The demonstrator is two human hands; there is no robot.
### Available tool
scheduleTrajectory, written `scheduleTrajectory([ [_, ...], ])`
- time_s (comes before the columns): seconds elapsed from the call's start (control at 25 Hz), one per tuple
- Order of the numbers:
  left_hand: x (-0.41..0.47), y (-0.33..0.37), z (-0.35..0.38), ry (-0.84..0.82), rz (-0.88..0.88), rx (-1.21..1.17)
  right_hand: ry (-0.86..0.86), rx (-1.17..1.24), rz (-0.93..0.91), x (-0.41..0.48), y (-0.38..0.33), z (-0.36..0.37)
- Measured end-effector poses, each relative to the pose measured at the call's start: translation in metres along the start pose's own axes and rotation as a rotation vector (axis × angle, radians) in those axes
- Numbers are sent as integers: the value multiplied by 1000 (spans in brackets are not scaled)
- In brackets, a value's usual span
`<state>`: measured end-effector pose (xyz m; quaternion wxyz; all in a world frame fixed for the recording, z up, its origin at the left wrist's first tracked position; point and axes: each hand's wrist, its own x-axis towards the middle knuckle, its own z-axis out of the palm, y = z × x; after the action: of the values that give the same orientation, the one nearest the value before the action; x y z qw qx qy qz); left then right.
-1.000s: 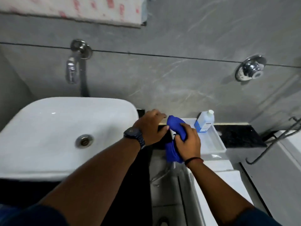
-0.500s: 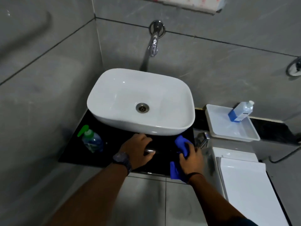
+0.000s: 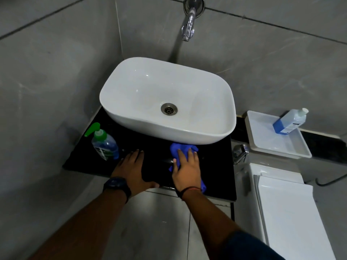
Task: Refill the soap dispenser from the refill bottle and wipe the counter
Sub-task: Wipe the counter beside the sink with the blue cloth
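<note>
My right hand (image 3: 185, 168) presses a blue cloth (image 3: 181, 148) flat on the black counter (image 3: 217, 169), just in front of the white basin (image 3: 169, 102). My left hand (image 3: 132, 168) lies open, palm down, on the counter beside it, with a dark watch on the wrist. The soap dispenser (image 3: 104, 142), clear with blue liquid and a green pump, stands at the counter's left, just beyond my left fingertips. The refill bottle (image 3: 289, 121), part full of blue liquid with a white cap, leans in a white tray (image 3: 281, 147) at the right.
A chrome tap (image 3: 188, 25) juts from the grey tiled wall above the basin. A chrome valve (image 3: 240, 152) sits right of the counter. A white toilet cistern (image 3: 287, 203) stands at lower right. Grey wall closes in on the left.
The view swung left from the tray to the basin and counter. Both hands came down onto the counter; my right hand pushed the cloth further in toward the basin, and my left hand flattened out.
</note>
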<state>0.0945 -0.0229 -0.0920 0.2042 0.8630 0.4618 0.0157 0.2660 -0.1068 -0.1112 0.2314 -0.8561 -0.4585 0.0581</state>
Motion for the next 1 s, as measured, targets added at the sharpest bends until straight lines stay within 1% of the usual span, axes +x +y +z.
scheduleTrajectory([
  [0.08, 3, -3, -3, -19, -2, -54, -25, 38, -42, 2, -17, 8],
  [0.12, 4, -5, -5, -28, -4, -80, -64, 57, -95, 3, -23, 11],
  [0.28, 2, -11, -2, 20, -10, -162, -272, 148, -381, 1, -41, 15],
  [0.44, -2, -12, -3, -37, -27, -92, -380, 114, -575, -3, -16, -5],
  [0.52, -2, -7, -3, -26, -20, 22, -387, 119, -590, -10, 11, -19],
  [0.6, 0, -1, -4, 4, -3, 134, -348, 109, -536, -17, 43, -33],
  [0.64, 1, 1, -4, 3, 1, 157, -307, 86, -477, -18, 57, -38],
  [0.76, 5, 1, -2, -14, -3, 148, -130, 8, -164, -9, 81, -44],
  [0.84, 5, 1, 0, -3, -6, 146, -35, -4, 37, -2, 75, -39],
  [0.88, 5, 0, 2, 1, -7, 149, -1, -5, 101, 0, 66, -33],
  [0.92, 5, 0, 3, 2, -9, 149, 24, -6, 140, 1, 54, -27],
  [1.0, 7, -1, 3, 1, -8, 141, 46, -1, 148, 1, 31, -14],
])
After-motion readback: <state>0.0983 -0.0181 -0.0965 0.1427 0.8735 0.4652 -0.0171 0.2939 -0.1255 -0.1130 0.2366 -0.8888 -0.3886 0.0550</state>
